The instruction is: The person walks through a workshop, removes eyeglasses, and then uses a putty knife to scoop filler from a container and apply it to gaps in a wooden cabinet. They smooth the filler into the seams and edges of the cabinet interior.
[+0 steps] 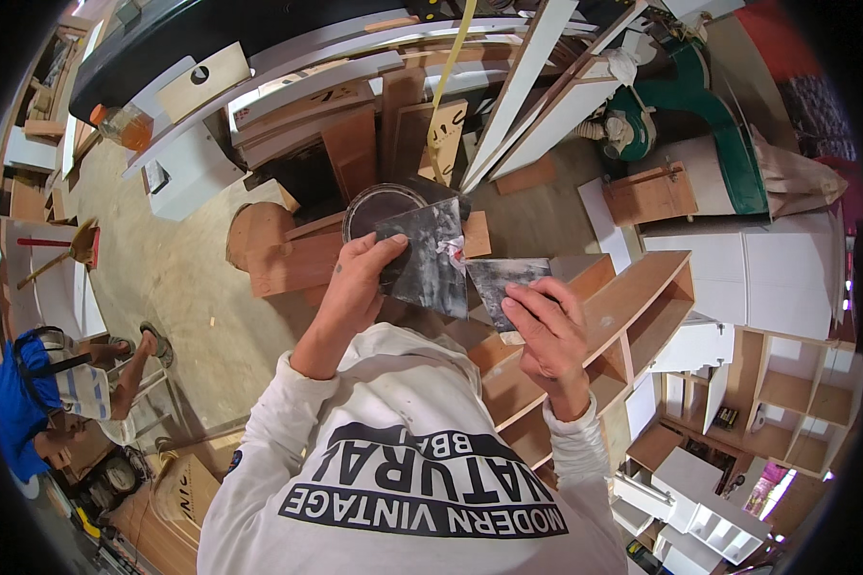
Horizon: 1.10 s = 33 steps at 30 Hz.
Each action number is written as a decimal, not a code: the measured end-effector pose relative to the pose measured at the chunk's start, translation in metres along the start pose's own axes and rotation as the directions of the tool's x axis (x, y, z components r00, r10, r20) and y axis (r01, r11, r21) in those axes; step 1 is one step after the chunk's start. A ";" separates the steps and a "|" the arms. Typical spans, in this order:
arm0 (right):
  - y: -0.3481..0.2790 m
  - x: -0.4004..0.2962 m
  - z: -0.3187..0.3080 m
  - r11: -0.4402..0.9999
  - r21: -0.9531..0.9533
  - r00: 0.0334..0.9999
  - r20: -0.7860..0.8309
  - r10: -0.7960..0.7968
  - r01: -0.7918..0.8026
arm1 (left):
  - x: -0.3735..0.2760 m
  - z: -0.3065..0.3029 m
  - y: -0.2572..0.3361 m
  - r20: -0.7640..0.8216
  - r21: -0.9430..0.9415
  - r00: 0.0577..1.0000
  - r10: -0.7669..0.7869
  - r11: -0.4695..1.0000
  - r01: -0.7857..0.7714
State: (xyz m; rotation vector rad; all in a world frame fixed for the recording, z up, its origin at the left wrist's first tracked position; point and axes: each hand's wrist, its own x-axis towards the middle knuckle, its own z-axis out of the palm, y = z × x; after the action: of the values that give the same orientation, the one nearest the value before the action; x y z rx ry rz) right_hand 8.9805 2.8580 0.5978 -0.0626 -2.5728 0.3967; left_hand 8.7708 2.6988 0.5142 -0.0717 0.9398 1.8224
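Note:
My left hand [363,277] grips a thin dark flat plate [428,280] by its left edge, thumb on top. White smears cover the plate, and a small lump of white and pinkish paste [451,249] sits near its right edge. In my right hand [555,327] is a smaller dark flat spreader [500,277], also smeared white, with the fingers over its face. Its upper left corner is close to the plate's right edge by the paste; whether they touch I cannot tell. Partly hidden behind the plate is a round dark container rim [359,208].
An open wooden shelf carcass [640,287] lies close to my right arm. Boards [349,154] and tall white panels [521,93] lean ahead, beside a green machine [741,136]. A person [65,388] sits at the left. A bottle of orange liquid [124,128] stands far left.

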 end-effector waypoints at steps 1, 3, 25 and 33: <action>0.000 0.002 0.000 1.000 0.008 1.000 0.014 0.016 -0.016 | 0.000 -0.001 0.001 0.025 -0.003 1.000 0.000 1.000 0.000; 0.001 0.004 0.002 0.999 0.017 0.999 0.033 0.027 -0.028 | -0.001 -0.003 0.001 0.036 -0.007 0.999 -0.013 1.000 0.013; 0.016 -0.017 0.010 0.571 0.593 0.765 0.122 0.632 -0.567 | -0.008 -0.013 -0.005 -0.013 -0.028 1.000 0.003 1.000 -0.003; 0.108 -0.079 0.102 0.888 0.115 0.895 0.099 0.436 -0.445 | -0.020 -0.051 -0.004 -0.183 0.022 0.977 0.110 0.994 -0.108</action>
State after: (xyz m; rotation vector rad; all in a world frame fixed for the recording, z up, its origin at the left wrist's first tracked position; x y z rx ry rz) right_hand 8.9926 2.9244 0.4438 -0.6051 -2.5792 0.7519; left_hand 8.7649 2.6522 0.4852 -0.1873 1.1027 1.9359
